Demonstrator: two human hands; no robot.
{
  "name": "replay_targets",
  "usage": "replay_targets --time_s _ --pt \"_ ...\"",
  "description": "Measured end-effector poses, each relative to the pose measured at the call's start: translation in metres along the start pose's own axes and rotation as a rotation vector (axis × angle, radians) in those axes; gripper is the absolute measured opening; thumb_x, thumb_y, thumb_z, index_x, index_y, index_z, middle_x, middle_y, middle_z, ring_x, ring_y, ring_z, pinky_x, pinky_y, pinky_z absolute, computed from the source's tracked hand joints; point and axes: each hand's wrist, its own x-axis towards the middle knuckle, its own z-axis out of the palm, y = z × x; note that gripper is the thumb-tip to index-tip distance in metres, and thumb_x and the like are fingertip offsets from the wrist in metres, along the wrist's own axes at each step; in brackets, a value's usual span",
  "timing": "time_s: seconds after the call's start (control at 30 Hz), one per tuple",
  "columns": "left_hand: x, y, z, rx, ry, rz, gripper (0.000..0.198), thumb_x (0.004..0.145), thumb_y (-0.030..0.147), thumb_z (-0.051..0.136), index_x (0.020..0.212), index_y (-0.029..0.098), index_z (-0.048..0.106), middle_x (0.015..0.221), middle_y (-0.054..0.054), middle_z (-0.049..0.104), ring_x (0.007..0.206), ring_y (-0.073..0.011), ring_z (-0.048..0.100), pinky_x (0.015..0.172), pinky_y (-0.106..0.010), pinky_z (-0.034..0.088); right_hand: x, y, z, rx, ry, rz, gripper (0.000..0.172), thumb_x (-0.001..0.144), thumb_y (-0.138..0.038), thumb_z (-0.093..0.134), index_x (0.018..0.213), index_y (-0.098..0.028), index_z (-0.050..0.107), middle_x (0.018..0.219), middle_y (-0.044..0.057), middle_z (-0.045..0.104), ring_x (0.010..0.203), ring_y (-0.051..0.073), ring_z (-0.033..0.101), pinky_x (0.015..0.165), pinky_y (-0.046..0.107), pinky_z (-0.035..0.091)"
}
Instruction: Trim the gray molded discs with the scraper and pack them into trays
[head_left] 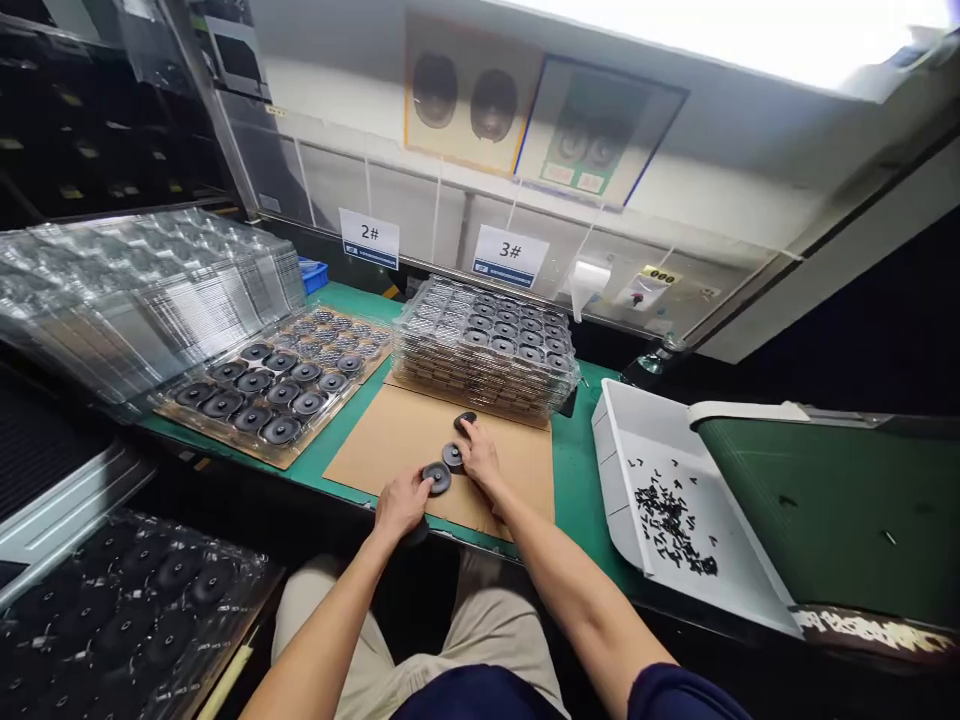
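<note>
My left hand [402, 505] is closed on the rim of a black oval disc [437, 478] with a small mark at its centre. Under the same hand, at the cardboard's front edge, another dark rounded piece [415, 533] shows in part. My right hand [481, 456] has its fingers closed around a black oval piece [465, 421], tilted on its side. A further dark disc [452, 455] lies between the hands, by my right thumb. All this is over a brown cardboard sheet [367, 440] on the green bench; the palms' undersides are hidden.
Behind the cardboard stands a stack of clear trays [480, 360] with black discs in the top one. A partly filled tray [247, 385] lies left, before tall stacked trays [150, 290]. Right are a white bin [615, 470] of small black bits and a green conveyor belt [825, 500].
</note>
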Motion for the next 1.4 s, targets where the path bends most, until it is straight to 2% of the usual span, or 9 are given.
replay_targets --time_s 0.13,0.27,0.4,0.5,0.73,1.0,1.13,1.23,1.4 --pt "-0.001 -0.002 0.0 -0.113 0.014 0.01 0.03 0.1 0.042 0.063 0.117 0.019 0.071 0.118 -0.01 0.072 0.11 -0.0246 0.068 0.103 -0.05 0.053 0.001 0.016 -0.02 0.045 0.036 0.023 0.048 0.102 -0.025 0.05 0.149 -0.019 0.052 0.149 0.013 0.054 0.137 0.024 0.052 0.115 0.038 0.044" --pt "0.0 -0.008 0.004 -0.218 0.067 -0.048 0.031 0.097 0.043 0.066 0.114 0.018 0.072 0.111 -0.01 0.075 0.105 -0.0244 0.07 0.101 -0.049 0.053 -0.037 0.026 -0.036 0.147 0.039 0.106 0.046 0.101 -0.033 0.043 0.142 -0.018 0.057 0.137 0.015 0.063 0.119 0.026 0.064 0.104 0.04 0.051" --pt "-0.005 -0.002 0.015 -0.364 0.191 -0.141 0.034 0.101 0.042 0.052 0.113 0.017 0.072 0.103 -0.012 0.077 0.1 -0.0265 0.072 0.093 -0.043 0.055 -0.113 0.005 -0.027 0.347 -0.101 0.117 0.042 0.103 -0.048 0.039 0.109 -0.021 0.071 0.093 0.008 0.072 0.071 0.02 0.068 0.071 0.032 0.056" --pt "-0.023 0.014 0.027 -0.484 0.23 -0.146 0.045 0.099 0.046 0.045 0.115 0.016 0.073 0.102 -0.012 0.078 0.104 -0.0291 0.071 0.087 -0.038 0.056 -0.157 -0.022 -0.019 0.499 -0.202 0.082 0.037 0.092 -0.057 0.06 0.074 -0.024 0.063 0.074 0.004 0.065 0.066 0.018 0.062 0.066 0.029 0.05" --pt "-0.08 0.048 0.014 -0.745 -0.063 -0.042 0.07 0.087 0.066 0.062 0.133 0.014 0.07 0.125 -0.015 0.074 0.114 -0.0324 0.07 0.095 -0.039 0.058 -0.154 -0.019 -0.045 0.903 -0.379 0.259 0.053 0.092 -0.072 0.041 0.085 -0.021 0.054 0.07 0.001 0.06 0.051 0.011 0.055 0.05 0.023 0.042" --pt "-0.112 0.051 -0.011 -0.992 -0.261 0.029 0.073 0.077 0.037 0.089 0.144 0.026 0.062 0.148 -0.015 0.061 0.133 -0.036 0.06 0.109 -0.043 0.053 -0.159 -0.017 -0.066 1.06 -0.612 0.168 0.057 0.096 -0.071 0.039 0.086 -0.018 0.056 0.066 0.002 0.061 0.049 0.012 0.056 0.05 0.025 0.051" --pt "-0.117 0.054 -0.015 -1.036 -0.191 0.014 0.065 0.076 0.029 0.089 0.137 0.025 0.067 0.145 -0.014 0.064 0.135 -0.0329 0.059 0.109 -0.035 0.052 -0.15 0.011 -0.068 0.825 -0.401 0.071 0.04 0.101 -0.054 0.051 0.098 -0.016 0.066 0.093 0.011 0.071 0.086 0.021 0.069 0.083 0.035 0.057" --pt "-0.12 0.058 -0.018 -1.121 -0.175 -0.043 0.066 0.076 0.031 0.089 0.138 0.025 0.067 0.145 -0.014 0.064 0.136 -0.031 0.058 0.11 -0.032 0.051 -0.134 0.049 -0.069 0.61 -0.198 0.026 0.023 0.097 -0.03 0.058 0.114 -0.017 0.067 0.125 0.016 0.067 0.121 0.026 0.059 0.111 0.046 0.042" --pt "-0.126 0.066 -0.02 -1.201 -0.165 -0.092 0.061 0.075 0.03 0.089 0.133 0.024 0.07 0.143 -0.014 0.066 0.133 -0.0307 0.061 0.109 -0.031 0.052 -0.119 0.077 -0.067 0.477 -0.051 0.055 0.022 0.099 -0.029 0.054 0.112 -0.016 0.066 0.124 0.018 0.067 0.121 0.027 0.059 0.11 0.045 0.042"
